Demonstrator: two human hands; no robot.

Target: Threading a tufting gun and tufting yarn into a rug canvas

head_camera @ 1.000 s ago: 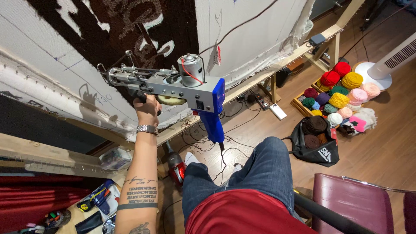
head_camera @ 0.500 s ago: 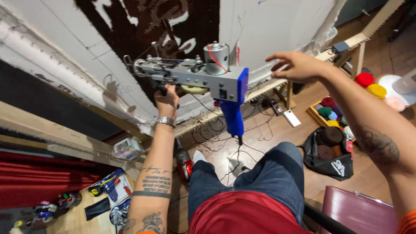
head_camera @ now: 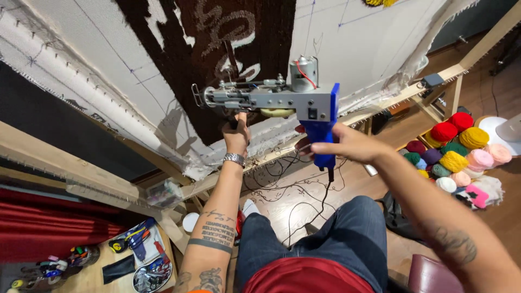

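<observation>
A grey metal tufting gun (head_camera: 271, 100) with a blue rear handle (head_camera: 320, 135) and a small motor on top points left, close to the white cloth (head_camera: 81, 65) stretched on a wooden frame. My left hand (head_camera: 236, 138), with a metal watch at the wrist, grips the gun's front handle from below. My right hand (head_camera: 339, 145) wraps the blue handle. The gun's tip sits over the dark brown tufted patch (head_camera: 217, 49) with pale lettering. A black cord (head_camera: 320, 206) hangs from the handle to the floor.
Several balls of yarn (head_camera: 456, 152) in red, yellow, green and pink lie on the floor at right. A dark red stool (head_camera: 434, 274) stands by my knee (head_camera: 347, 228). Tools lie on a low surface (head_camera: 135, 255) at bottom left. Cables run over the wooden floor.
My right hand came down from the cloth and took hold of the blue handle. The gun stays held up by my left hand.
</observation>
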